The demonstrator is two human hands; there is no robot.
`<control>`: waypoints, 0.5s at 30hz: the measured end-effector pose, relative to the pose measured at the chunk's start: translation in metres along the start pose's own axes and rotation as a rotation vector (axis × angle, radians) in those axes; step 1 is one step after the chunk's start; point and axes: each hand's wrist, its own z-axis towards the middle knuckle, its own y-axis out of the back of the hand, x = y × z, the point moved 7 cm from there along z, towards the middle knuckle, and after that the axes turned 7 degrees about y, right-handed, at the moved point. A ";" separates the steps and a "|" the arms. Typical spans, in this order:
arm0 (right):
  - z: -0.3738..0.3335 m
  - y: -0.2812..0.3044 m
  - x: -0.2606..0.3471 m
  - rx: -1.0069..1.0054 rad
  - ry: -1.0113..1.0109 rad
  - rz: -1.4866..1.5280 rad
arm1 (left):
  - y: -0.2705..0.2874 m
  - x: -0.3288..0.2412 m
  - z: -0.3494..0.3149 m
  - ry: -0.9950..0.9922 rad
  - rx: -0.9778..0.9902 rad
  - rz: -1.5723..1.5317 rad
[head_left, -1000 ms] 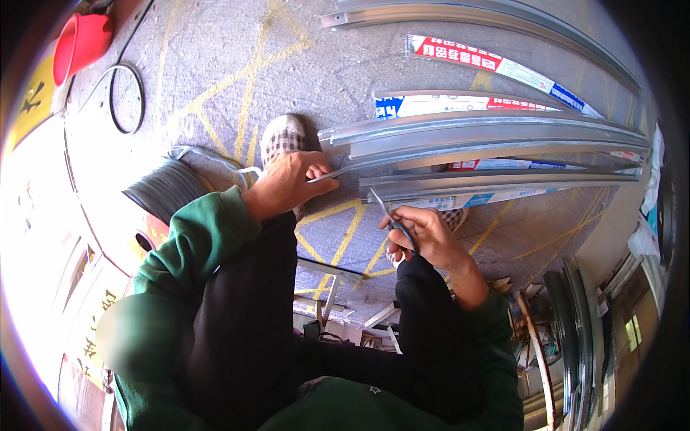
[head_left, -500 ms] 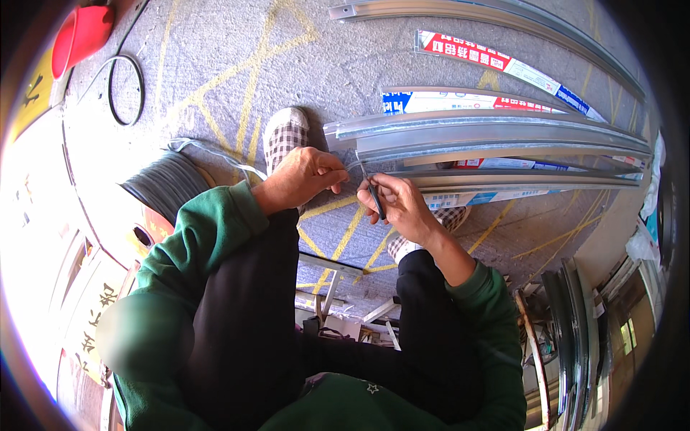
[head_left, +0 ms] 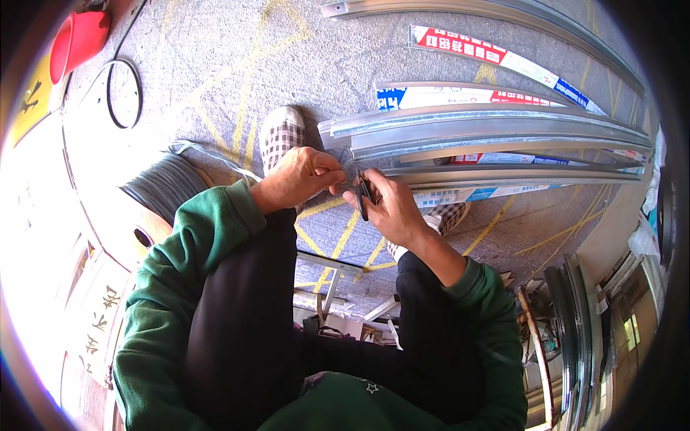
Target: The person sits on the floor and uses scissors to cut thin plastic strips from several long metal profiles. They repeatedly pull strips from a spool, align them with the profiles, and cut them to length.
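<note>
My left hand (head_left: 298,178) is closed in a pinch on a thin pale strip (head_left: 349,169), whose end shows past the fingertips. A grey strand runs toward the left wrist from a spool (head_left: 164,188) at the left, wound with grey strip. Black-handled scissors (head_left: 362,204) are in my right hand (head_left: 392,210), just right of the left fingertips. Their blades point away from me beside the pale strip; how far apart they are cannot be made out. Beyond the hands lie the ends of long metal profiles (head_left: 460,136).
More profiles (head_left: 445,8) and a strip with red and white film (head_left: 460,47) lie on the paved floor. At the far left stand a red bucket (head_left: 75,47) and a looped black cable (head_left: 136,100). A metal frame (head_left: 327,263) lies between my legs; dark profiles (head_left: 564,330) stand at right.
My right hand has shifted slightly left, closer to the left fingertips, and the scissors have turned so their handle loops show more. The left hand stays nearly in place.
</note>
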 end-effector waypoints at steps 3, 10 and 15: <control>0.001 0.000 0.007 -0.058 0.090 -0.098 | -0.001 0.002 0.001 0.002 -0.002 -0.013; -0.007 -0.002 0.002 -0.079 0.111 -0.197 | 0.000 0.004 0.002 -0.022 -0.037 -0.008; -0.010 -0.004 0.000 -0.138 0.177 -0.214 | -0.002 0.003 0.000 -0.014 -0.007 0.015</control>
